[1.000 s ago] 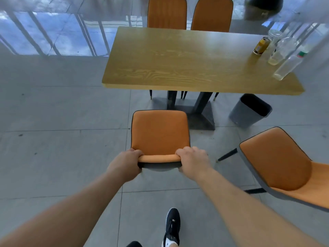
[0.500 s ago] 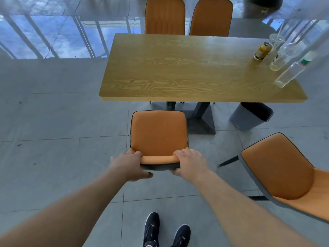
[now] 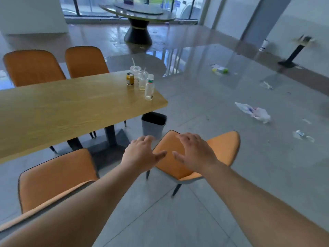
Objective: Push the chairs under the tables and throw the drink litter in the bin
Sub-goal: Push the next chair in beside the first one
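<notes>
My left hand (image 3: 142, 154) and right hand (image 3: 194, 154) hover spread and empty over the orange padded chair (image 3: 219, 150). It stands angled off the wooden table's (image 3: 71, 107) right end corner, backrest directly ahead, right hand nearer.

Dining hall or canteen: rectangular wood-top table (image 3: 71, 107) with orange padded chairs (image 3: 33, 67), large round dark-pedestal table (image 3: 138, 13), glossy grey tiled floor (image 3: 222, 122), full-height windows (image 3: 85, 6).
</notes>
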`<state>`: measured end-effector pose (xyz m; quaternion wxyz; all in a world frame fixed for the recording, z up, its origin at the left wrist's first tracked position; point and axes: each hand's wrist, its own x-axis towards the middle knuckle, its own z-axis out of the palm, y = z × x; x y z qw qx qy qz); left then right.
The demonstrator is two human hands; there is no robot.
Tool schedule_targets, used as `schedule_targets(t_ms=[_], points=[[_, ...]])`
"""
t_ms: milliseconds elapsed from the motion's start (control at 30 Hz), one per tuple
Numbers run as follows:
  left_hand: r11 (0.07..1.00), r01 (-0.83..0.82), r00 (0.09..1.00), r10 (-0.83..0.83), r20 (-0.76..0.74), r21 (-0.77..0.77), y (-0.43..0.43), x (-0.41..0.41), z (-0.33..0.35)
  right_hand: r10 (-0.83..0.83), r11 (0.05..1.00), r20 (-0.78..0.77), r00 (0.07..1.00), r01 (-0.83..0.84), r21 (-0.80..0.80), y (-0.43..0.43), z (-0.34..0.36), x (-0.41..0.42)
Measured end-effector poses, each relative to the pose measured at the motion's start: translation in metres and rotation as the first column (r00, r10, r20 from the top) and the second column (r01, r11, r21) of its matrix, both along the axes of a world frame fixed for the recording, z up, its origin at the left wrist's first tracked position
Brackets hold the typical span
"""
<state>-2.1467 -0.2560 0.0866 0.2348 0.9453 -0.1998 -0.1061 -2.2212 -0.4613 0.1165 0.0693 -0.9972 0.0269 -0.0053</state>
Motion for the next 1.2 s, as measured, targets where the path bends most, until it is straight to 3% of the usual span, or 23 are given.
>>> schedule_targets(t_ms=[300,500,667,833,1000,1100,1200], points=[[0.987,0.161,0.986,-0.161,-0.039,0.018,-0.285,-0.101,-0.010,-0.240,0.970,-0.063,0.969,0.238,-0.040,-0.271,0.002,-0.156],[0.989,0.142,0.980,-0.134,-0.146,0.050,-0.381,-0.118,-0.049,-0.259,0.966,-0.137,0.956,0.260,-0.010,-0.369,-0.020,-0.153],[0.997,0.074,0.971,-0.063,-0.232,0.038,-0.449,-0.077,-0.086,-0.174,0.983,-0.224,0.959,0.183,0.018,-0.425,-0.052,-0.096],[0.991,0.036,0.927,0.014,-0.374,0.127,-0.501,-0.037,-0.111,-0.074,0.996,-0.326,0.942,0.083,0.014,-0.475,-0.068,-0.039],[0.984,0.027,0.878,0.062,-0.475,0.179,-0.544,-0.023,-0.121,-0.006,0.989,-0.354,0.935,0.059,0.139,-0.518,-0.086,0.005],[0.968,0.086,0.807,0.071,-0.586,0.236,-0.559,-0.026,-0.129,0.137,0.990,-0.462,0.876,-0.108,0.089,-0.537,-0.107,0.022],[0.964,0.054,0.775,0.124,-0.620,0.260,-0.566,-0.031,-0.141,0.267,0.934,-0.569,0.777,-0.354,-0.045,-0.558,-0.132,0.046]])
